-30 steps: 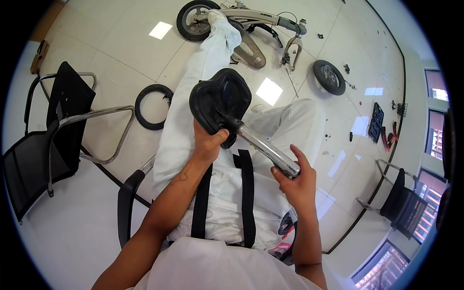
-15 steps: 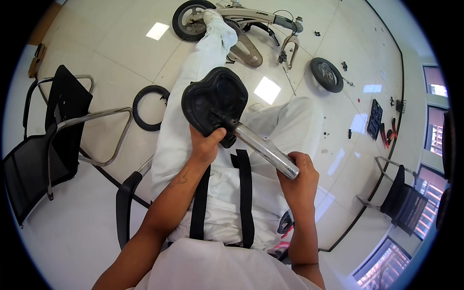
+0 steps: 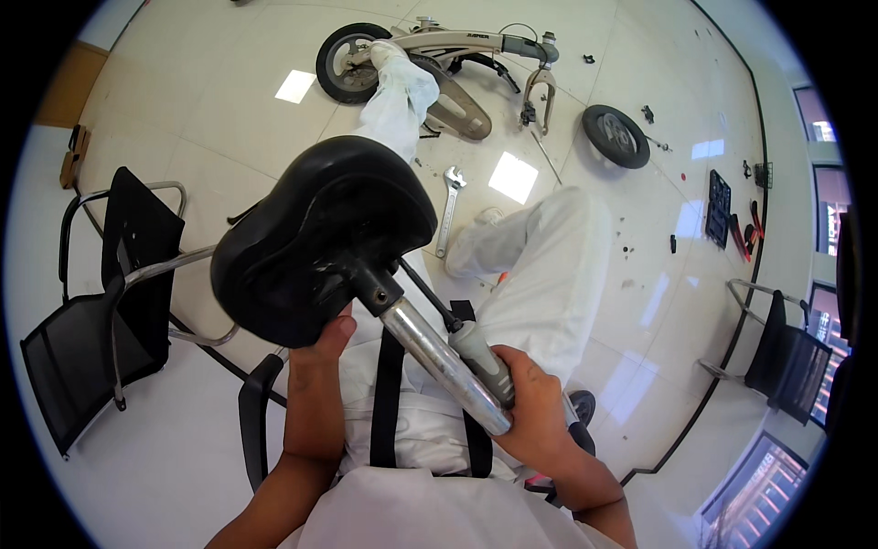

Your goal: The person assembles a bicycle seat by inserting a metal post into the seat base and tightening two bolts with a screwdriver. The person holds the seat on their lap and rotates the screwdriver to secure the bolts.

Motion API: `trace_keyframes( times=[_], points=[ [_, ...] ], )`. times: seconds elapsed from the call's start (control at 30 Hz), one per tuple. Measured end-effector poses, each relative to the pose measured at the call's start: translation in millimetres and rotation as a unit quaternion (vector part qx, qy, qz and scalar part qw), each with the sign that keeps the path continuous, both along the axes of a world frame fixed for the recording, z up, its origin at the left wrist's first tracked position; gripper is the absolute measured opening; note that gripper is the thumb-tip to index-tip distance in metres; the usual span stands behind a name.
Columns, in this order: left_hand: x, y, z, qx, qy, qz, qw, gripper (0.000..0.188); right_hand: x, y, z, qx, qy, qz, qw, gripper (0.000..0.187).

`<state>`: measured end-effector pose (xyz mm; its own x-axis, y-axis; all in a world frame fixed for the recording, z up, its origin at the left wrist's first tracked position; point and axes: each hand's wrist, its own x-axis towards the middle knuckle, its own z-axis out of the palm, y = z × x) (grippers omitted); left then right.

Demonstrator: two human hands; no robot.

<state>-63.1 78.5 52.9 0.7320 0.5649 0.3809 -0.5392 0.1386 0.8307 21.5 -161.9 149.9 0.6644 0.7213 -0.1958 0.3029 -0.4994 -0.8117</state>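
Note:
A black bicycle saddle [image 3: 320,229] is held up in front of me, its underside facing me. My left hand [image 3: 322,346] grips it by the near edge, most of its fingers hidden beneath. A silver seat post [image 3: 444,366] runs from the saddle's clamp down to the right, its free end against my right hand [image 3: 532,407]. That hand is wrapped round the grey handle of a screwdriver [image 3: 480,361]. The screwdriver's dark shaft lies alongside the post and points toward the saddle; its tip is hidden.
An adjustable wrench [image 3: 451,210] lies on the tiled floor beyond my lap. Farther off are a folding bike frame [image 3: 448,44] and a loose wheel [image 3: 615,137]. At right lie a black tool case [image 3: 719,209] and red-handled tools [image 3: 745,236]. Chairs [image 3: 137,265] stand at both sides.
The saddle has come nearer and moved left, and now covers the loose tyre. The screwdriver now shows beside the post in my right hand. The wrench has come into sight.

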Motion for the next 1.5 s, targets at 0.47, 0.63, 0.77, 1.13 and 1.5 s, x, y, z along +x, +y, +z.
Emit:
trace_keyframes(
  times=[0.47,0.63,0.77,1.13,1.5],
  points=[
    [-5,7,-16,0.02,0.083,0.035,0.996,0.078,12,-2,-18,0.06,0.449,0.01,0.892,0.047],
    [8,-3,-10,-0.101,0.068,0.059,0.991,0.082,13,5,-22,0.078,0.23,-0.082,0.967,0.051],
    [8,-7,-3,-0.159,0.053,0.096,0.981,0.083,15,0,-30,0.045,-0.066,-0.049,0.996,0.056],
    [-15,-3,7,0.074,0.054,0.127,0.988,0.074,-3,-5,-22,0.067,-0.096,0.015,0.993,0.045],
    [-13,2,16,0.051,0.094,0.106,0.989,0.075,-9,-8,-15,0.107,0.303,0.001,0.947,0.04]
  ],
)
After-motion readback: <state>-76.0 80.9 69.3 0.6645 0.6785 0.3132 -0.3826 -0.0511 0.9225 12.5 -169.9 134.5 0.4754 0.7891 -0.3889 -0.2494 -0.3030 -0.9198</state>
